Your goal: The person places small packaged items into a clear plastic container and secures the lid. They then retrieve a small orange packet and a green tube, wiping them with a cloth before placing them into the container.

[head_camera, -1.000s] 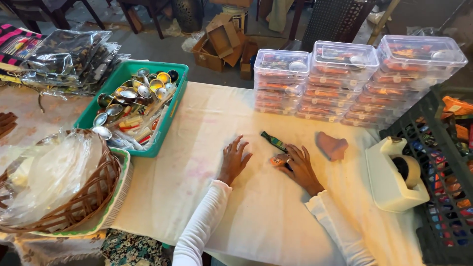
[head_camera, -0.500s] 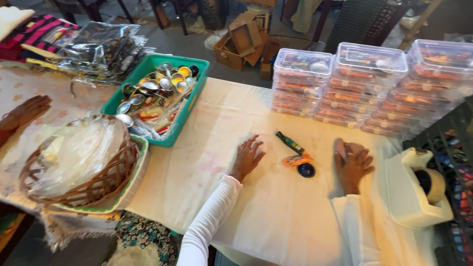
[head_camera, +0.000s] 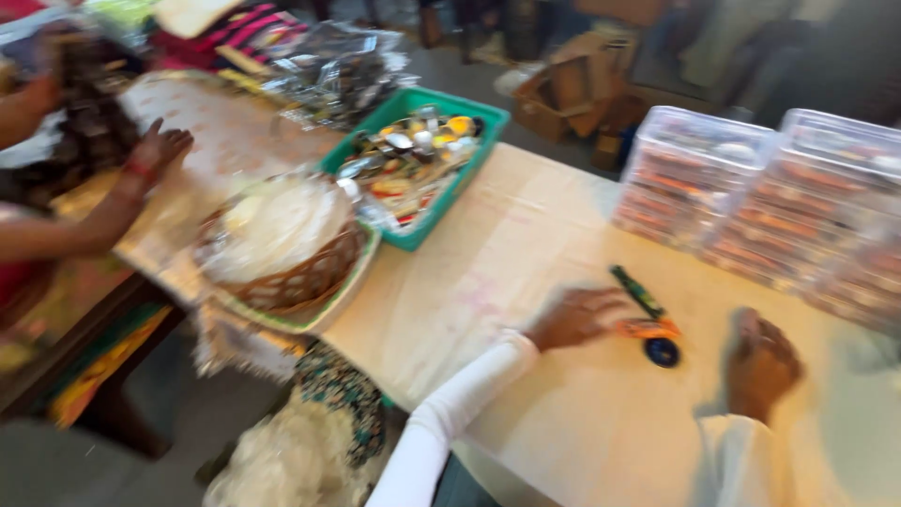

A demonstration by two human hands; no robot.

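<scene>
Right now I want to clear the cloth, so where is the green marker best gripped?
Grip the green marker at its bare far end, from above. It lies flat and slanted; its near end meets the orange piece beside the left hand.

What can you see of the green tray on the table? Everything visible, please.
The green tray is a rectangular, plastic-looking bin with low walls and a rolled rim. It sits flat on the cream table covering, set at an angle in the head view. It is full of small mixed items, some shiny metallic, some yellow and red; blur hides what they are. Its near corner meets the wicker basket. Neither hand touches it.
</scene>
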